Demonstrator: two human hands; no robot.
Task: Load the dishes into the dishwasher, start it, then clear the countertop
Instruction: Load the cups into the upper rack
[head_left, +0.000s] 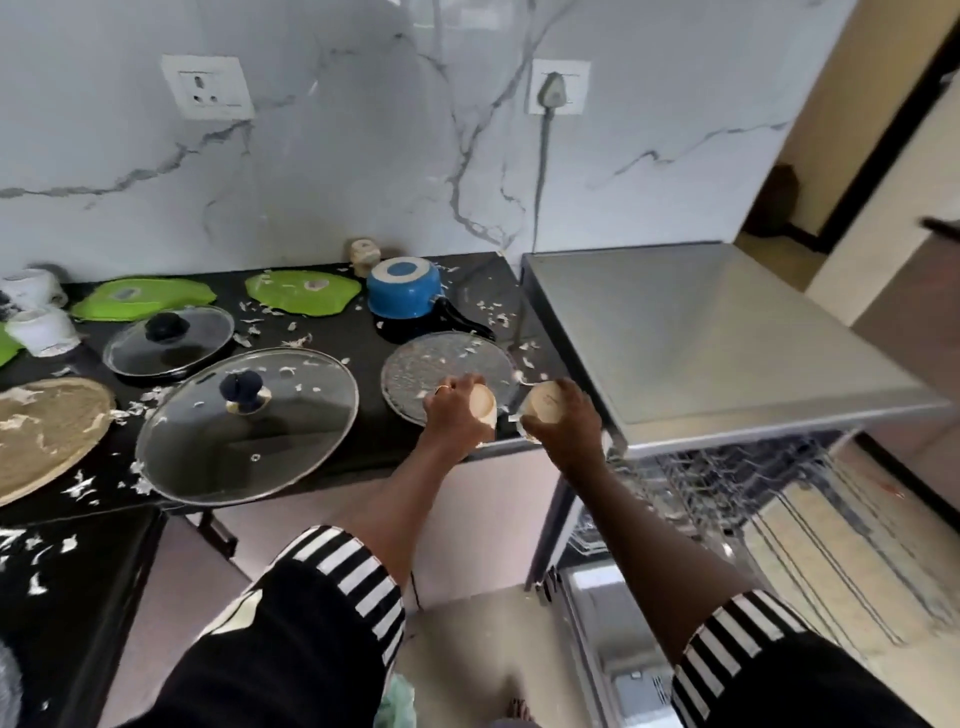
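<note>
The dishwasher (701, 332) stands open, its rack (727, 486) drawn out under the steel top. Just left of its near corner, over the front edge of the black counter (363, 332), both hands are full. The left hand (451, 415) curls round the left cup (482, 403), a beige one with a round end turned up toward the camera. The right hand (569, 423) wraps the right cup (545, 402), also beige. The cups are near each other but apart. Behind the left hand lies a grey plate (447, 369), and past it, toward the wall, a blue pot (404, 288) sits upside down. Farther left of the dishwasher are a big lid (249, 426), a small lid (169, 340) behind it, green plates (303, 292) along the wall, a tan mat (47, 431) and white cups (41, 332). Pale scraps (249, 325) litter the counter.
</note>
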